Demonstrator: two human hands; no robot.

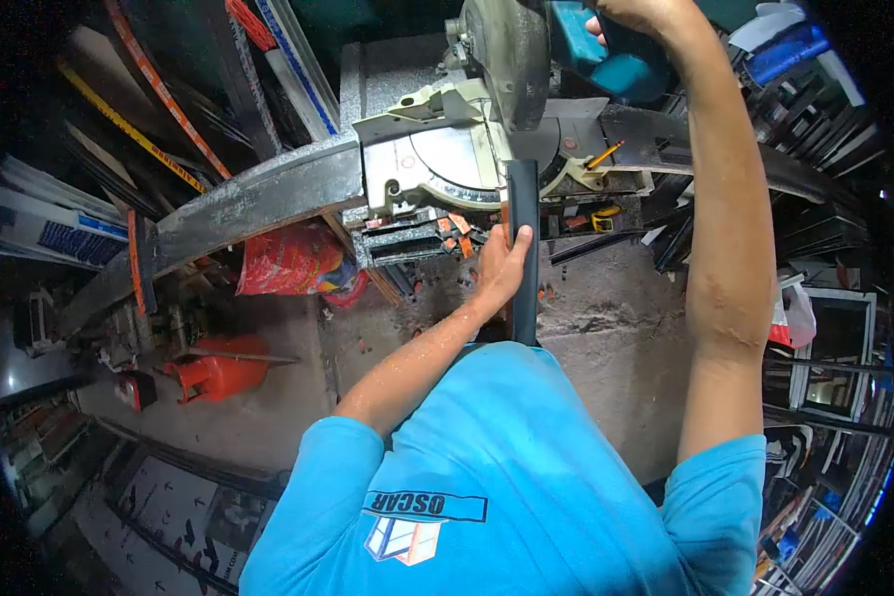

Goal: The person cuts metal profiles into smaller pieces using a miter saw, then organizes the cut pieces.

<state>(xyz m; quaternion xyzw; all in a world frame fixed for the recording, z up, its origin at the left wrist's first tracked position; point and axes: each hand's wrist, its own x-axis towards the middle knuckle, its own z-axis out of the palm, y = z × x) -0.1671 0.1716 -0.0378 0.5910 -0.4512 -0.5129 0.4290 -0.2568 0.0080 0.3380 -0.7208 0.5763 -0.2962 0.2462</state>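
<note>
My left hand (504, 260) is closed around a long dark profile bar (525, 268), thumb lying along its top face. One end of the bar rests at the mitre saw's base (457, 159), and the other runs back to my torso. At the upper edge of the view my right hand (634, 12) is wrapped on the teal handle (591, 50) of the mitre saw; part of that hand is cut off by the frame. The saw head with its blade guard (515, 65) is raised above the base. A strip of orange shows along the bar's left side.
A pencil (606, 155) lies on the right of the saw base, with a yellow tape measure (604, 219) below. Orange offcuts (455, 233) sit under the base. A long metal rail (258, 194) extends left. A red gas cylinder (223, 370) lies on the floor.
</note>
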